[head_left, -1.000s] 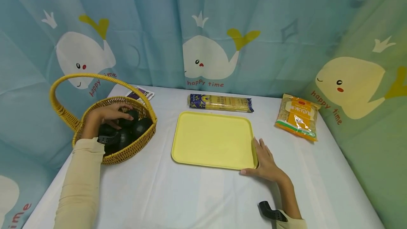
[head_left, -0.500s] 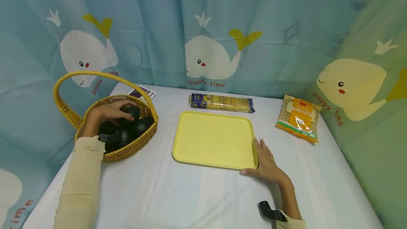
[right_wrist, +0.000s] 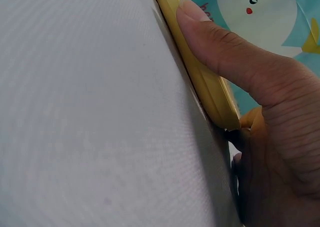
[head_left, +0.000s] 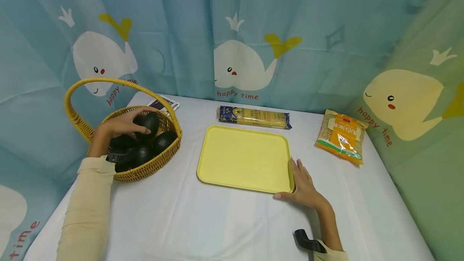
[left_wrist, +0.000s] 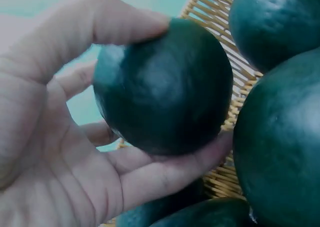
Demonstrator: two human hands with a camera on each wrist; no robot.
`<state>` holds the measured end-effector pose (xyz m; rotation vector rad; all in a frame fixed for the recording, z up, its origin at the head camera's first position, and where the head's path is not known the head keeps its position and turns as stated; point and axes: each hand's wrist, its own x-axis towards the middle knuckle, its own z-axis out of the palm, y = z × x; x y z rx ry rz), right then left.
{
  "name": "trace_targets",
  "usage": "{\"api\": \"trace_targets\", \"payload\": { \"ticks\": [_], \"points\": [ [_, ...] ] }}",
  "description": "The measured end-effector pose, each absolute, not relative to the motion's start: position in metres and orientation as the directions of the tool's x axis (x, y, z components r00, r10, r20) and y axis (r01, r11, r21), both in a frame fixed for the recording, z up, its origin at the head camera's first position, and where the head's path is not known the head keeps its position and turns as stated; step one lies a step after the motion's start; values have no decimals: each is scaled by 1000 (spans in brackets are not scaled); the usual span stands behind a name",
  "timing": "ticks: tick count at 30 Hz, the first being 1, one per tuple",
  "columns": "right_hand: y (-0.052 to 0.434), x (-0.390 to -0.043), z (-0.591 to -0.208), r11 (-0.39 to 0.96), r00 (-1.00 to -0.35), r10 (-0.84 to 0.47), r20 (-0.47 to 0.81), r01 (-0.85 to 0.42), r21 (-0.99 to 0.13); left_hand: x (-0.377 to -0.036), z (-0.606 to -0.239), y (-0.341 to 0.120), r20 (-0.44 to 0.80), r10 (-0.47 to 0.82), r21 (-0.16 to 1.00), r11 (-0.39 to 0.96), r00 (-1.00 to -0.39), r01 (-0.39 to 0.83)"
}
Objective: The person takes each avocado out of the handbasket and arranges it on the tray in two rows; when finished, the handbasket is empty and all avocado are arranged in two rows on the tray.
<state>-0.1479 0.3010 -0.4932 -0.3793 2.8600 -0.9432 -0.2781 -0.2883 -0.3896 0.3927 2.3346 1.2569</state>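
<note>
A person's left hand (head_left: 122, 125) curls round an avocado (left_wrist: 167, 94), likely firm, slick and best cupped about its middle, over the wicker basket (head_left: 159, 164) near the table's (head_left: 203, 224) left edge, as the spread right hand (head_left: 303, 185) touches the yellow tray's (head_left: 246, 158) near-right corner.

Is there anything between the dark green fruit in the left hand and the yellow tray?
Yes. The basket's right wall and the right end of its handle stand between the held fruit and the yellow tray, with another fruit close by inside. Past that wall, nothing visible blocks the way.
</note>
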Motion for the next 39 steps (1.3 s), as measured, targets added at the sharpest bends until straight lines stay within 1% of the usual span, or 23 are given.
{"api": "trace_targets", "payload": {
  "ticks": [7,11,19,25,29,33,39],
  "points": [
    [301,-148,-493,770,-962,-273,-11,-212,-601,-266,-376,-284,-201,425,869,493,-883,40],
    [301,-148,-493,771,-963,-270,-11,-210,-602,-259,-368,-280,-186,438,884,466,-880,44],
    [303,-147,-495,769,-962,-271,-23,-202,-606,-246,-356,-275,-182,484,820,555,-856,139],
    [303,-146,-496,761,-963,-267,-21,-198,-618,-236,-349,-268,-185,571,831,525,-800,182],
    [302,-145,-495,760,-964,-265,-23,-194,-621,-227,-342,-263,-200,604,798,557,-771,229],
    [301,-146,-494,764,-964,-265,-15,-200,-614,-216,-333,-256,-205,601,766,590,-773,256],
    [300,-146,-493,772,-965,-262,-13,-202,-603,-205,-325,-245,-167,604,763,580,-780,286]
  ]
}}
